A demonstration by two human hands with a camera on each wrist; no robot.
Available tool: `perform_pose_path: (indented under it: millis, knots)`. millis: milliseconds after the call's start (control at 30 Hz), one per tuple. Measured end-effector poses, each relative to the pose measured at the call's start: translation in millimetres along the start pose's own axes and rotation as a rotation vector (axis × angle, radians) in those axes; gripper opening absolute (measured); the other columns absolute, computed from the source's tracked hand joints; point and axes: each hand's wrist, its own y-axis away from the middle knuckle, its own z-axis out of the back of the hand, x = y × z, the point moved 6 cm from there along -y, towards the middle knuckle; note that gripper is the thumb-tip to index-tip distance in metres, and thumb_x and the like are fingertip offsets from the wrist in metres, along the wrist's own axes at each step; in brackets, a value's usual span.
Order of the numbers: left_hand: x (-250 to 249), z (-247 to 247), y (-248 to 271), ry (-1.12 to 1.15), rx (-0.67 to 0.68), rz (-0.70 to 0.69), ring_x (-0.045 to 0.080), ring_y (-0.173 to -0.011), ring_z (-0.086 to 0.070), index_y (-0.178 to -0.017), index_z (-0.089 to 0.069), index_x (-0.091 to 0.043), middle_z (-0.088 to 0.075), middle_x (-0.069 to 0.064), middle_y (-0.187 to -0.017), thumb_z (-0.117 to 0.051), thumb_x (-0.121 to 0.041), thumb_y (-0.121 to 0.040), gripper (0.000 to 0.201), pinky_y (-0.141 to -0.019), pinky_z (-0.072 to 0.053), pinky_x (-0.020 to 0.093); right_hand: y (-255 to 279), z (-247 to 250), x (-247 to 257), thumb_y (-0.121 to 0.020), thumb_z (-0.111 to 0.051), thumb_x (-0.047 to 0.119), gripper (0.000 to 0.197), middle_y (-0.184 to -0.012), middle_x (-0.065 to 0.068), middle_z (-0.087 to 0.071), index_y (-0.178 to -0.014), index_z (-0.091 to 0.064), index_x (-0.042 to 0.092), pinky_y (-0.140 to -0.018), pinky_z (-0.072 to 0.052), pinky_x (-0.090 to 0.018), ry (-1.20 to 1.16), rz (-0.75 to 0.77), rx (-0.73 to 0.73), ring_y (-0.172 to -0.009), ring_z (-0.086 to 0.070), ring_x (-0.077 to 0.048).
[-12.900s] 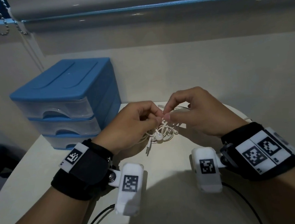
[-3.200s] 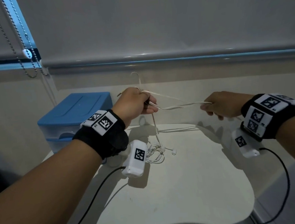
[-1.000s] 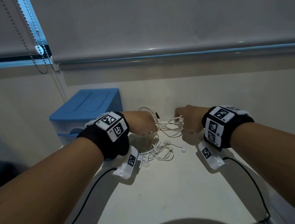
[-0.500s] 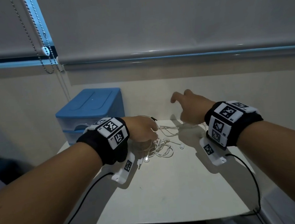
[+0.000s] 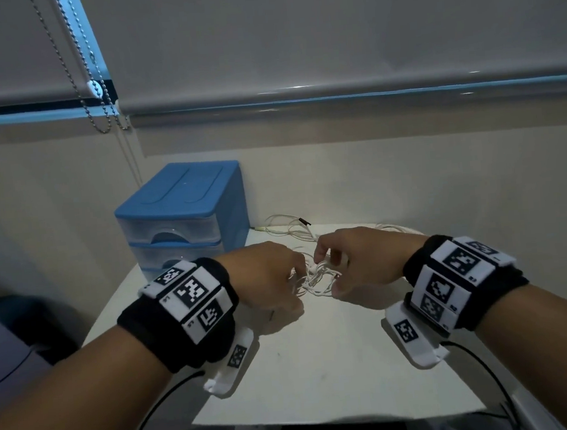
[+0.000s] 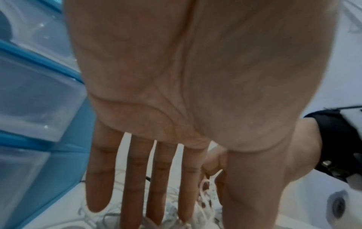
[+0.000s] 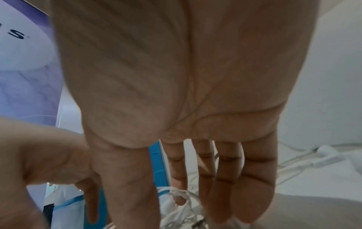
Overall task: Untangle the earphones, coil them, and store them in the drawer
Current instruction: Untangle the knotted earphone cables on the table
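Observation:
The white earphones (image 5: 317, 278) lie in a tangled heap on the white table (image 5: 321, 364), with loose loops and a dark plug (image 5: 304, 220) trailing toward the wall. My left hand (image 5: 298, 285) is on the heap's left side. In the left wrist view its fingers (image 6: 135, 186) reach straight down onto the wires (image 6: 203, 201). My right hand (image 5: 329, 272) is on the heap's right side, its fingers (image 7: 221, 186) extended over the wires (image 7: 176, 216) and its thumb held apart. No wire shows as pinched. The blue drawer unit (image 5: 187, 219) stands at the back left, its drawers closed.
A wall runs close behind the table, and a blind with a bead chain (image 5: 88, 81) hangs above. More white cable (image 5: 395, 228) lies at the back right. Black sensor leads (image 5: 484, 368) trail off my wrists over the table's front edge.
My right hand, raised and away from the heap half a second ago, has come down onto its right side. My left hand has stayed at the heap.

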Motion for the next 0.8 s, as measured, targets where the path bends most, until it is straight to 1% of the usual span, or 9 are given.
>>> perform_pose_path:
  millis: [67, 200, 300, 367, 467, 500, 600, 667, 800]
  knots:
    - [1.0, 3.3, 1.5, 0.039, 0.006, -0.016, 0.011, -0.094, -0.055, -0.122, -0.063, -0.032, -0.06, -0.014, -0.103, -0.071, -0.043, -0.089, 0.036, -0.08, -0.046, 0.027, -3.9, -3.1, -1.4, -0.076, -0.084, 0.036, 0.042, -0.103, 0.012, -0.061, -0.11, -0.059, 0.037, -0.089, -0.052, -0.036, -0.019, 0.001, 0.026, -0.093, -0.06, -0.013]
    - [3.7, 12.9, -1.3, 0.155, -0.025, -0.018, 0.007, -0.085, -0.059, -0.102, -0.07, -0.028, -0.069, -0.012, -0.095, -0.06, -0.033, -0.096, 0.013, -0.078, -0.048, 0.025, -13.1, -6.5, 3.4, -0.074, -0.086, 0.035, 0.036, -0.096, 0.011, -0.063, -0.101, -0.063, 0.034, -0.088, -0.054, -0.039, -0.023, 0.02, 0.07, -0.088, -0.061, -0.012]
    - [11.5, 23.6, -9.0, 0.255, -0.178, 0.027, 0.007, -0.079, -0.058, -0.1, -0.068, -0.024, -0.065, -0.013, -0.087, -0.057, -0.031, -0.1, 0.013, -0.079, -0.049, 0.027, -19.2, -7.7, 7.7, -0.075, -0.086, 0.032, 0.028, -0.089, 0.009, -0.068, -0.093, -0.066, 0.033, -0.085, -0.055, -0.039, -0.043, 0.063, 0.1, -0.083, -0.064, -0.013]
    - [18.6, 26.4, -14.4, 0.289, -0.249, 0.072, 0.008, -0.081, -0.058, -0.1, -0.067, -0.024, -0.063, -0.011, -0.091, -0.057, -0.031, -0.1, 0.012, -0.075, -0.046, 0.027, -23.1, -4.4, 6.7, -0.076, -0.086, 0.026, 0.028, -0.085, 0.005, -0.069, -0.095, -0.066, 0.03, -0.078, -0.053, -0.033, -0.11, 0.081, 0.119, -0.077, -0.065, -0.012]
    - [26.8, 21.9, -21.8, 0.27, -0.219, 0.12, 0.013, -0.091, -0.056, -0.105, -0.066, -0.027, -0.06, -0.009, -0.097, -0.058, -0.033, -0.1, 0.012, -0.074, -0.042, 0.027, -29.6, 5.2, -0.9, -0.076, -0.086, 0.012, 0.033, -0.089, -0.012, -0.07, -0.1, -0.066, 0.022, -0.074, -0.054, -0.037, -0.269, 0.092, 0.097, -0.071, -0.069, -0.021]
    - [27.0, 20.1, -24.1, 0.257, -0.194, 0.127, 0.014, -0.095, -0.056, -0.108, -0.066, -0.028, -0.06, -0.008, -0.1, -0.058, -0.035, -0.1, 0.013, -0.076, -0.043, 0.028, -32.2, 7.5, -4.6, -0.075, -0.085, 0.009, 0.033, -0.087, -0.013, -0.069, -0.1, -0.066, 0.022, -0.073, -0.054, -0.038, -0.3, 0.084, 0.087, -0.068, -0.068, -0.023]
    - [20.8, 16.9, -30.0, 0.216, -0.13, 0.116, 0.016, -0.105, -0.059, -0.115, -0.064, -0.032, -0.063, -0.006, -0.114, -0.054, -0.045, -0.099, 0.023, -0.089, -0.049, 0.033, -40.1, 7.5, -11.0, -0.076, -0.084, 0.008, 0.029, -0.081, -0.008, -0.065, -0.097, -0.071, 0.022, -0.073, -0.055, -0.037, -0.312, 0.067, 0.106, -0.066, -0.069, -0.022]
    - [15.8, 16.2, -31.7, 0.21, -0.099, 0.108, 0.017, -0.107, -0.059, -0.118, -0.064, -0.032, -0.064, -0.006, -0.115, -0.052, -0.052, -0.097, 0.031, -0.093, -0.049, 0.034, -42.5, 6.2, -8.1, -0.079, -0.083, 0.008, 0.02, -0.076, -0.007, -0.065, -0.092, -0.074, 0.019, -0.073, -0.054, -0.036, -0.312, 0.091, 0.137, -0.062, -0.066, -0.018]
    - [15.4, 17.4, -33.3, 0.246, -0.103, 0.084, 0.011, -0.092, -0.064, -0.109, -0.066, -0.033, -0.067, -0.011, -0.097, -0.059, -0.05, -0.094, 0.023, -0.08, -0.052, 0.031, -45.3, 5.1, -5.0, -0.082, -0.074, -0.003, 0.017, -0.067, 0.006, -0.064, -0.085, -0.076, 0.013, -0.067, -0.051, -0.032, -0.361, 0.137, 0.139, -0.056, -0.059, -0.008]
